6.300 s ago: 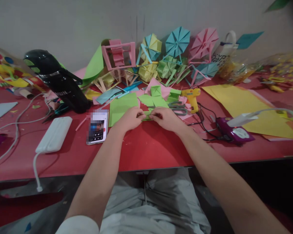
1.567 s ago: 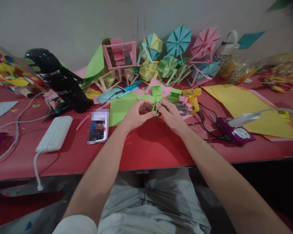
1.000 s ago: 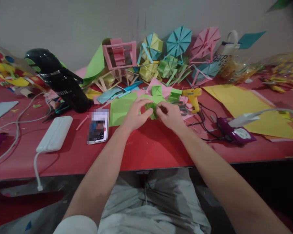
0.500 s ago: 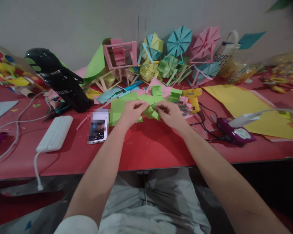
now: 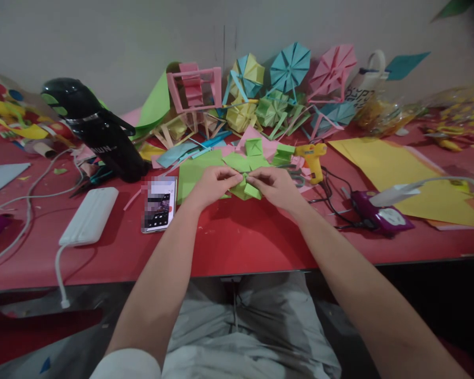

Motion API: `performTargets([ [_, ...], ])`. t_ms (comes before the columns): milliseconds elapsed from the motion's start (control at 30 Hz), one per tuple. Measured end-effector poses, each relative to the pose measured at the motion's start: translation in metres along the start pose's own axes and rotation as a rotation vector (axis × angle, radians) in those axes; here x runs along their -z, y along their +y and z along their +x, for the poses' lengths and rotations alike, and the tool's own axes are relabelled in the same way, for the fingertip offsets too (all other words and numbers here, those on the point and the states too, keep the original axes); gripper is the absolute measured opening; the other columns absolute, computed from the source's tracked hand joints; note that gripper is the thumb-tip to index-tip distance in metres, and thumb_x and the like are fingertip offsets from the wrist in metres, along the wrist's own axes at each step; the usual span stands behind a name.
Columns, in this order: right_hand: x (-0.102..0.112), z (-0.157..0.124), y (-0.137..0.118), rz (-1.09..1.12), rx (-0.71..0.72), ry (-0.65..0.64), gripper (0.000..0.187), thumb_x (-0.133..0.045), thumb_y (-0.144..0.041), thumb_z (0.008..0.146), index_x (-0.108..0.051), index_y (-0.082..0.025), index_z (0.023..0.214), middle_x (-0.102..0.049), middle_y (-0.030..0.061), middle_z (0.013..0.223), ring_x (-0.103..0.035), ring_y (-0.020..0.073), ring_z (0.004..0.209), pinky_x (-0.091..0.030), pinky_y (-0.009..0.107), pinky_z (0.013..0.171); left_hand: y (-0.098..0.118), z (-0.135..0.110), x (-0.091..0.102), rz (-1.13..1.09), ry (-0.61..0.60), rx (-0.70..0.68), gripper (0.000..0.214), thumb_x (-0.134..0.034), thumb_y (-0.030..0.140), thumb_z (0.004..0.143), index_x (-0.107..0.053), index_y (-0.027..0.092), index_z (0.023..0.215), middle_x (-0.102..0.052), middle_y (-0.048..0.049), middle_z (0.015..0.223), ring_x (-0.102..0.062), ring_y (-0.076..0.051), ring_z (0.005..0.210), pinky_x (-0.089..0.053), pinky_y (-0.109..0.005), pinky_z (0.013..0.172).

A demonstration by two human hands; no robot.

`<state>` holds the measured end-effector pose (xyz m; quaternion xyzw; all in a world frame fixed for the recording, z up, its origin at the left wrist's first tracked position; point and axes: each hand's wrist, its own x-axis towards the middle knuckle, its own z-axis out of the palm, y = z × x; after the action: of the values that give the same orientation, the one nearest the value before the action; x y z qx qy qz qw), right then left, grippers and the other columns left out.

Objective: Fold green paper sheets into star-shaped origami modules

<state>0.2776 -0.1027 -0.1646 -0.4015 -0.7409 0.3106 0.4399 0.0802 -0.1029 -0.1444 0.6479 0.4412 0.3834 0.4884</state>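
Observation:
My left hand [image 5: 209, 187] and my right hand [image 5: 274, 185] meet over the red table [image 5: 240, 242], both pinching a small folded green paper piece [image 5: 245, 189] between their fingertips. The piece rests low, at or just above the table top. A larger green paper sheet [image 5: 195, 171] lies just behind my left hand. More folded green pieces [image 5: 254, 147] lie behind the hands.
A phone [image 5: 158, 203] lies left of my left hand, a white power bank [image 5: 89, 216] further left. Scissors [image 5: 298, 179], a yellow glue gun [image 5: 312, 158] and a purple device [image 5: 381, 217] sit to the right. Yellow sheets [image 5: 403, 173], paper pinwheels [image 5: 290, 66] and a black bottle [image 5: 98, 134] stand behind.
The green piece, lifted and turned between my fingers a second ago, has come down toward the table. Both hands have lowered slightly and keep pinching it.

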Motion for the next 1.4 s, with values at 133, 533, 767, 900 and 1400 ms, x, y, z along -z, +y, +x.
performTargets([
  [133, 0.0, 0.0, -0.002, 0.056, -0.032, -0.018, 0.042, -0.065, -0.061, 0.086, -0.067, -0.02, 0.08, -0.063, 0.0024, 0.07, -0.05, 0.0146, 0.063, -0.039, 0.03, 0.059, 0.002, -0.001, 0.0, 0.032, -0.004, -0.012, 0.025, -0.072, 0.041, 0.077, -0.07, 0.017, 0.069, -0.057, 0.0005, 0.062, -0.05, -0.011, 0.059, -0.042, -0.025, 0.055],
  [533, 0.002, -0.004, -0.007, 0.009, -0.063, -0.16, 0.052, -0.058, -0.064, 0.09, -0.051, -0.021, 0.062, -0.036, -0.005, 0.053, -0.028, 0.0096, 0.051, -0.022, 0.029, 0.049, 0.0, -0.001, 0.0, 0.07, -0.173, 0.026, 0.024, -0.073, 0.041, 0.078, -0.073, 0.018, 0.075, -0.065, -0.0018, 0.07, -0.055, -0.012, 0.065, -0.044, -0.025, 0.058],
  [767, 0.0, 0.001, 0.002, -0.017, -0.051, 0.11, 0.05, -0.057, -0.063, 0.09, -0.049, -0.022, 0.064, -0.043, -0.002, 0.058, -0.036, 0.0122, 0.054, -0.028, 0.031, 0.052, 0.001, -0.001, -0.002, -0.148, -0.048, -0.018, 0.032, -0.083, 0.043, 0.073, -0.073, 0.018, 0.091, -0.073, -0.0055, 0.088, -0.068, -0.017, 0.085, -0.056, -0.03, 0.073],
  [900, -0.002, 0.0, 0.002, -0.017, -0.028, 0.205, 0.051, -0.057, -0.065, 0.09, -0.049, -0.022, 0.064, -0.042, -0.002, 0.058, -0.036, 0.0129, 0.056, -0.029, 0.032, 0.055, -0.002, 0.001, -0.003, -0.163, -0.041, -0.09, 0.039, -0.089, 0.042, 0.066, -0.078, 0.017, 0.094, -0.077, -0.0073, 0.095, -0.071, -0.021, 0.094, -0.059, -0.035, 0.082],
  [1400, -0.004, 0.001, -0.001, -0.024, 0.069, 0.264, 0.059, -0.05, -0.075, 0.091, -0.047, -0.021, 0.065, -0.042, -0.0026, 0.059, -0.036, 0.0123, 0.057, -0.031, 0.03, 0.058, -0.009, 0.004, -0.006, -0.036, 0.106, -0.215, 0.02, -0.084, 0.037, 0.073, -0.083, 0.02, 0.083, -0.081, -0.0059, 0.089, -0.073, -0.021, 0.086, -0.06, -0.035, 0.083],
])
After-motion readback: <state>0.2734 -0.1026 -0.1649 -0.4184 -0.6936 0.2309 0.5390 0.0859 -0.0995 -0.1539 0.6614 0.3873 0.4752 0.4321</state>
